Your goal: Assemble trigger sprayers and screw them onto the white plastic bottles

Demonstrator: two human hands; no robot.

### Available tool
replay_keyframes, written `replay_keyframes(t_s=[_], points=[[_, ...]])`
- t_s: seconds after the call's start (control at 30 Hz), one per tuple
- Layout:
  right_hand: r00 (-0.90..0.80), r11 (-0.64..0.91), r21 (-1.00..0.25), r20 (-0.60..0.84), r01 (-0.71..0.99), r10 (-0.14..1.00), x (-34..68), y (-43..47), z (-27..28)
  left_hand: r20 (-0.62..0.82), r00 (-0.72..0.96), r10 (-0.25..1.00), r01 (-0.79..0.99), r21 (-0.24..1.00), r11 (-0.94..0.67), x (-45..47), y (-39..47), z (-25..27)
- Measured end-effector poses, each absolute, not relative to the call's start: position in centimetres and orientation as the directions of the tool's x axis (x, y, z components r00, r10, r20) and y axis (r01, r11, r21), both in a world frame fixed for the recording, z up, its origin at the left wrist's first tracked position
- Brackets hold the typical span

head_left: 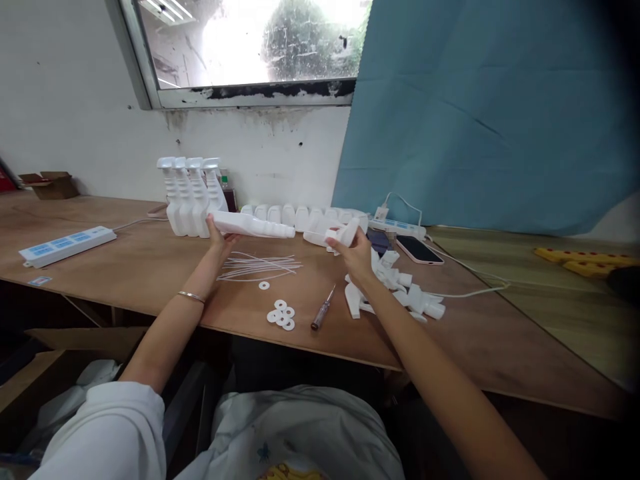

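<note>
My left hand (221, 239) is closed around the base of a white plastic bottle (253, 225), held sideways with its neck pointing right. My right hand (356, 255) grips a white trigger spray head (345, 233), a short gap from the bottle's neck. Thin white tubes (257, 267) lie loosely crossed on the table below the bottle. Closer to me are several flat white washers (281, 315) and a screwdriver (323, 308) with a dark handle end. More white spray heads (400, 283) lie in a pile under my right forearm.
Several white bottles with spray heads (193, 200) stand at the back left, and a row of white bottles (289, 215) lines the wall. A power strip (70, 245) sits left; a phone (419, 249) and another power strip (400, 227) are right. An open cardboard box (30, 380) stands below left.
</note>
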State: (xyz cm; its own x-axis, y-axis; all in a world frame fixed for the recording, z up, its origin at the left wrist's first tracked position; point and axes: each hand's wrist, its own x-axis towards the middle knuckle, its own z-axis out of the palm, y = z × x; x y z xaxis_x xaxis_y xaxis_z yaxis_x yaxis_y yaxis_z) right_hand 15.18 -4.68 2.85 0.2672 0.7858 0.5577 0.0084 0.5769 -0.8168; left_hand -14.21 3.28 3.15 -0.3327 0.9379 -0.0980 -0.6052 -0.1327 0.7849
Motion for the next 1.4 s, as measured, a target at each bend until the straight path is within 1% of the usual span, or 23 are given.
replay_keyframes(t_s=[0.07, 0.17, 0.3, 0.43, 0.7, 0.87, 1.03, 1.13, 1.27, 1.4], points=[[0.187, 0.582, -0.805, 0.593, 0.118, 0.783, 14.9, -4.8, 2.4, -0.084, -0.267, 0.96, -0.59, 0.802, -0.094, -12.9, 3.0, 2.9], [0.121, 0.589, -0.762, 0.634, 0.27, 0.764, 14.5, -4.9, 1.9, -0.052, -0.197, 0.979, -0.581, 0.81, -0.074, -11.5, 2.8, 2.3], [0.112, 0.59, -0.72, 0.663, 0.366, 0.74, 14.4, -5.0, 1.5, -0.073, -0.179, 0.981, -0.638, 0.768, -0.059, -10.8, 2.6, 2.0], [0.123, 0.614, -0.702, 0.689, 0.36, 0.715, 14.4, -5.1, 1.6, -0.091, -0.177, 0.98, -0.683, 0.728, -0.056, -10.8, 2.7, 2.2], [0.083, 0.643, -0.648, 0.728, 0.408, 0.681, 14.1, -5.5, 1.5, -0.047, -0.182, 0.982, -0.702, 0.706, -0.096, -10.5, 2.7, 2.4], [0.075, 0.663, -0.645, 0.736, 0.379, 0.673, 14.1, -5.6, 1.5, -0.046, -0.197, 0.979, -0.714, 0.691, -0.111, -10.2, 2.4, 2.6], [0.047, 0.671, -0.641, 0.735, 0.373, 0.676, 13.9, -5.7, 1.5, -0.086, -0.178, 0.98, -0.725, 0.685, -0.072, -10.0, 2.5, 2.2], [0.042, 0.67, -0.627, 0.742, 0.396, 0.67, 13.8, -5.9, 1.6, -0.077, -0.157, 0.985, -0.728, 0.683, -0.063, -9.9, 2.3, 2.1], [0.081, 0.622, -0.66, 0.711, 0.422, 0.699, 13.9, -6.3, 1.8, -0.025, -0.085, 0.996, -0.7, 0.713, -0.042, -10.3, 1.6, 2.7], [0.142, 0.573, -0.711, 0.67, 0.408, 0.729, 14.0, -6.3, 2.0, -0.019, -0.042, 0.999, -0.678, 0.735, -0.015, -11.0, 1.1, 3.5]])
